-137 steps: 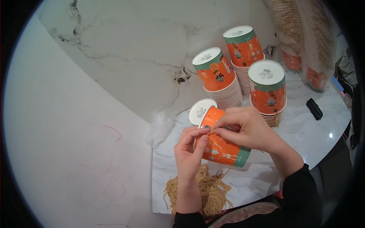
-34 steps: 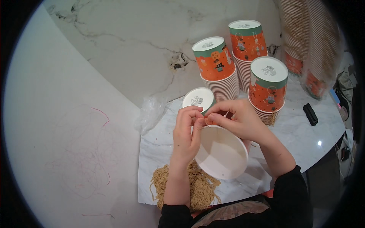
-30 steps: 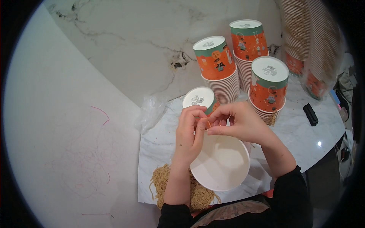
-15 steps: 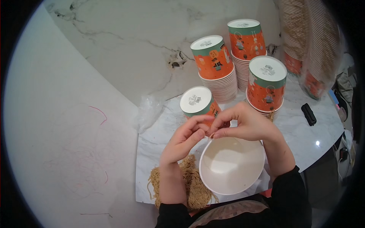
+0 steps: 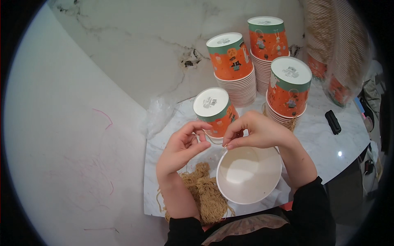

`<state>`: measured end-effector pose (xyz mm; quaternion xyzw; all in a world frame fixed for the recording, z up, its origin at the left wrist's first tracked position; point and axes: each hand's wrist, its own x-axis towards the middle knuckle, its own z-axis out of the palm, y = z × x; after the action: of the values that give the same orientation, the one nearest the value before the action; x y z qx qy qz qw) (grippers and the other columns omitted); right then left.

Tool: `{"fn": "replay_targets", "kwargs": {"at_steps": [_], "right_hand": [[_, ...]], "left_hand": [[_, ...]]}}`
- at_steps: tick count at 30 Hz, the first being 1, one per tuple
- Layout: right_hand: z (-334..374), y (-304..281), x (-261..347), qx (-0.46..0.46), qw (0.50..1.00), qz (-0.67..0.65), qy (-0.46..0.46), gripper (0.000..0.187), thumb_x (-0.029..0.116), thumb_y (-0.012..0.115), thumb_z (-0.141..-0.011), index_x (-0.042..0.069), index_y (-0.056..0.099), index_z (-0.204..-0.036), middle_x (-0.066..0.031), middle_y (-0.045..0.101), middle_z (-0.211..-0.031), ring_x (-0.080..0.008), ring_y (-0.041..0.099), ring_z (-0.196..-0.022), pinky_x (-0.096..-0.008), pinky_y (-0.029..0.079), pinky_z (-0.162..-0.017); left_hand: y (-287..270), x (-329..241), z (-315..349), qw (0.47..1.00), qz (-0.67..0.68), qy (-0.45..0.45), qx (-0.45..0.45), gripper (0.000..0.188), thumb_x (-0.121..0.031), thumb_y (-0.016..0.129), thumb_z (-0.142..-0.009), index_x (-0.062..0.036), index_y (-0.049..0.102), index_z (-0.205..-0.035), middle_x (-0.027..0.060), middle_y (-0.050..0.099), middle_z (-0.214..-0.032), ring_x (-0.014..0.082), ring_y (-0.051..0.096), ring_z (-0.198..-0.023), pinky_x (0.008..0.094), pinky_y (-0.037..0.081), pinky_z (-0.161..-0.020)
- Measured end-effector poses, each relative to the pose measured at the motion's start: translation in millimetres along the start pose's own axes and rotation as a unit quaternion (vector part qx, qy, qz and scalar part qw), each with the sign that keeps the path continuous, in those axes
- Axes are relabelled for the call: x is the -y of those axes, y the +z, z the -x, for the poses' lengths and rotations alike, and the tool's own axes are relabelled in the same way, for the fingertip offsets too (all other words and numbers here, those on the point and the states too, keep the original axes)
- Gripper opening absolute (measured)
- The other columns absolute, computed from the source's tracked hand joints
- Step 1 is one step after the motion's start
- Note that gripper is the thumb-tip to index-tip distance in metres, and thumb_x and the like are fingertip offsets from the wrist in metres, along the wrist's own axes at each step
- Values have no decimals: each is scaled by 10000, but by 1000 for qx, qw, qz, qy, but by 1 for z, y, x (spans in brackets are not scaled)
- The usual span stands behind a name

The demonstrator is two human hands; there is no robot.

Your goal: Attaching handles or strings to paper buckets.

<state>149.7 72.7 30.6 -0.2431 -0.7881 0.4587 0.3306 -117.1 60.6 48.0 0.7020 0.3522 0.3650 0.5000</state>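
Observation:
My right hand (image 5: 256, 131) grips the near rim of a paper cup (image 5: 248, 176) whose white inside faces up at me. My left hand (image 5: 180, 147) is just left of it, thumb and fingers pinched on a thin tan string (image 5: 213, 141) that runs across to my right fingertips at the rim. Just behind both hands an orange cup (image 5: 215, 108) stands upside down on the marble counter (image 5: 172, 69). A loose pile of tan string (image 5: 205, 194) lies under my left wrist.
Three stacks of upside-down orange cups stand behind: one (image 5: 232, 61), one (image 5: 266, 39) and one (image 5: 289, 90). A plastic bag of more cups (image 5: 334, 49) is at the far right, near a small black object (image 5: 333, 121). Crumpled clear plastic (image 5: 158, 115) lies at left.
The cup went from lying on its side in my hands to mouth-up, and has dropped lower and to the right. My left hand has drawn slightly away from it.

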Motion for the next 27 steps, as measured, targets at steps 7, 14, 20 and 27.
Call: {"fn": "replay_targets", "kwargs": {"at_steps": [7,14,20,27], "right_hand": [[-6,3,-8,21,1000,1,-5,126,70,774,-832,4,762,-938,-52,737,-816,-104,669,-740,-274,527,-678],[-8,3,-19,33,999,-22,9,131,61,784,-827,3,760,-941,-40,735,-830,-89,662,-751,-252,531,-693],[-12,3,-22,57,998,-40,5,126,50,783,-824,6,759,-940,-35,733,-818,-89,663,-746,-249,535,-694],[-14,-2,-32,66,995,42,58,125,72,760,-857,11,749,-966,-38,753,-873,-93,675,-778,-260,538,-740]], "left_hand": [[8,2,-1,937,-342,-27,62,577,-66,768,-826,-64,571,-1368,98,650,-1139,158,650,-925,299,512,-811],[19,20,-17,975,-116,7,187,619,-34,716,-862,-31,474,-1431,137,628,-1310,247,606,-1239,360,456,-1063],[13,30,-19,981,-39,-32,185,547,-40,679,-923,-38,472,-1430,67,650,-1171,141,643,-1059,295,509,-931],[-4,22,-10,975,-152,-98,131,299,-80,674,-929,-51,636,-1224,20,635,-882,78,571,-664,258,469,-605]]}}
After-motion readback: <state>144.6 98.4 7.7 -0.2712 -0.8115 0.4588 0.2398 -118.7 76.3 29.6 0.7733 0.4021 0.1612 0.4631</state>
